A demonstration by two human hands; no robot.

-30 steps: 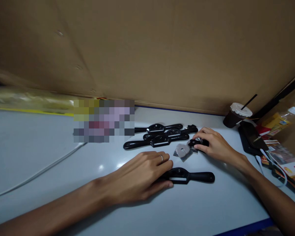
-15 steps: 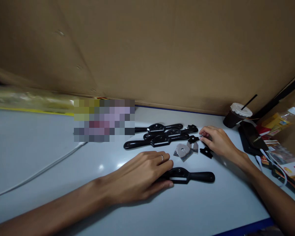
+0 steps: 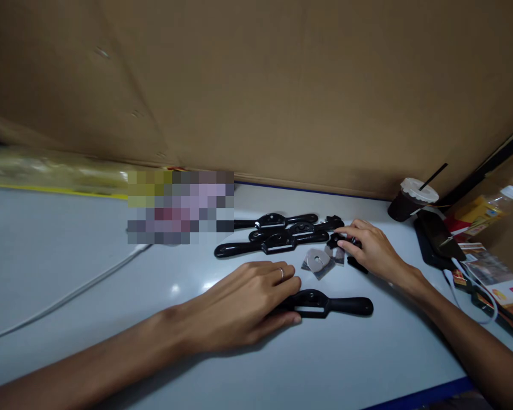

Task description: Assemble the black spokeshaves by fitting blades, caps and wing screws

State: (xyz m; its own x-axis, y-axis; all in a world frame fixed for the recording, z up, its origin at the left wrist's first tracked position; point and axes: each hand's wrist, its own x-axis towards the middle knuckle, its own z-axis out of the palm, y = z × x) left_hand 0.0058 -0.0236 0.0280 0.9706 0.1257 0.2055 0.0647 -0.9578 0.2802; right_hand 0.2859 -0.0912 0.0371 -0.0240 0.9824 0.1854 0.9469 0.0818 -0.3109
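Note:
My left hand [image 3: 247, 302] is closed around the left part of a black spokeshave body [image 3: 350, 306] lying on the table, its left handle hidden under the palm. My right hand [image 3: 371, 245] pinches a small black lever cap [image 3: 335, 240] between thumb and fingertips, low over the table. Beneath and left of that hand lie loose grey blades [image 3: 317, 261] with slots, some in clear wrapping. Another black lever cap [image 3: 357, 265] rests partly under the right hand. Behind the blades are more black spokeshave bodies [image 3: 277, 244], set side by side.
A lidded cup with a straw [image 3: 410, 199] stands at the back right. Beside it are a dark phone [image 3: 439, 236], a bottle [image 3: 506, 199], a printed box [image 3: 495, 279] and a white cable. A cardboard wall [image 3: 282, 97] closes off the back. A blurred item [image 3: 183, 210] lies left.
My right hand has moved a little left, from beside the lever caps onto one of them. My left hand stays on the spokeshave body.

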